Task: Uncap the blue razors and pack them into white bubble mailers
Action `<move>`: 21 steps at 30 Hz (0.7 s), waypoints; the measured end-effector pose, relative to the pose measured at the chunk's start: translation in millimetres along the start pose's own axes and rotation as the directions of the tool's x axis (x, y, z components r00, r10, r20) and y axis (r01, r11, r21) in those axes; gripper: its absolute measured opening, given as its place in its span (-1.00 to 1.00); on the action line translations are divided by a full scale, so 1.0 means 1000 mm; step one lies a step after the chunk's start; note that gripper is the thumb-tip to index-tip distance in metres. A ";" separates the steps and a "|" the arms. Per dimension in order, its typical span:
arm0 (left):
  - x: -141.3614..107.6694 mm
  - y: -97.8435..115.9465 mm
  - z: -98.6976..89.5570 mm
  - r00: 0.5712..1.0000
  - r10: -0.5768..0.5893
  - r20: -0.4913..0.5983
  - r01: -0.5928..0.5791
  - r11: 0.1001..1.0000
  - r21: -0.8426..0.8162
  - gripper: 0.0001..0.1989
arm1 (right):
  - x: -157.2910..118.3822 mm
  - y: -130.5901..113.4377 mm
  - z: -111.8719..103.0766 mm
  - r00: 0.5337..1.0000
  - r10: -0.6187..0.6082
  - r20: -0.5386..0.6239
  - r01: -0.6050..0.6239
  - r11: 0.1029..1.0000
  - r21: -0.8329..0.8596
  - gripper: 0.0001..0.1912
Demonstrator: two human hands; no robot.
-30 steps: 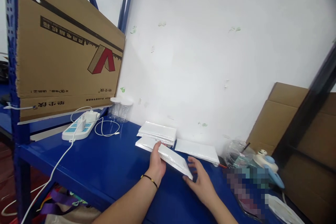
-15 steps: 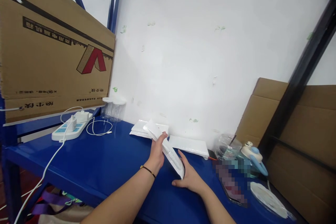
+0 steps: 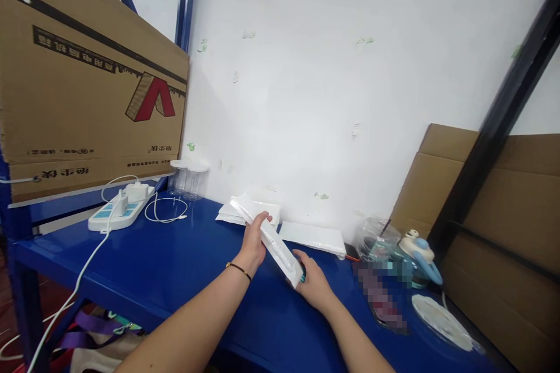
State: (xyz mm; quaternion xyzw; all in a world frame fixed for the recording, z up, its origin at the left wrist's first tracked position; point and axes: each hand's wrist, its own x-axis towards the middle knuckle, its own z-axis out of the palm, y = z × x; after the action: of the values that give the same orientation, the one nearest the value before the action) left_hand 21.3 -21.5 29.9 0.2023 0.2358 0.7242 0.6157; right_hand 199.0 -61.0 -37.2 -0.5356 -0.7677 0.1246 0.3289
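A white padded envelope slants over the blue table, and my left hand is closed around its middle. My right hand curls at the envelope's lower right end, its fingers closed on a small dark item with a teal edge. Most of that item is hidden by the hand and the envelope, so its kind does not show. Behind my left hand lies a stack of white padded envelopes. Another flat white envelope rests to the right, against the wall.
On the blue table a white power strip with cables sits left, near clear jars. At right are a clear plastic container, a blurred-out phone, a teal jug and a white round pad. Cardboard stands at left.
Both hands and the envelope have shifted slightly left. My right hand, spread at the envelope's end before, has closed there, and a dark and teal item now shows at its fingers.
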 end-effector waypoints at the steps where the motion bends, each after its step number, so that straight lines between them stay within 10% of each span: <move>1: -0.001 -0.001 0.000 1.000 -0.017 0.007 0.017 1.000 -0.010 -0.66 | 0.000 -0.001 0.001 1.000 -0.010 -0.002 0.010 1.000 0.023 -0.28; 8: -0.003 -0.015 -0.004 0.997 -0.072 -0.034 0.071 0.997 -0.036 -0.77 | 0.001 -0.005 0.001 1.000 0.010 0.015 -0.013 0.975 0.222 -0.35; 21: 0.027 0.044 -0.001 0.983 0.171 0.072 -0.178 0.977 0.113 -0.64 | -0.003 -0.009 -0.011 0.997 -0.025 0.078 0.039 0.980 -0.196 -0.66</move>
State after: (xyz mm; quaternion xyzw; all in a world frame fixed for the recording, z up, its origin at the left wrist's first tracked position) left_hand -18.3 -1.1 54.8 0.2808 0.2407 0.7535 0.5435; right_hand 199.7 -69.5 -25.5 -0.5480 -0.7967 0.0629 0.2470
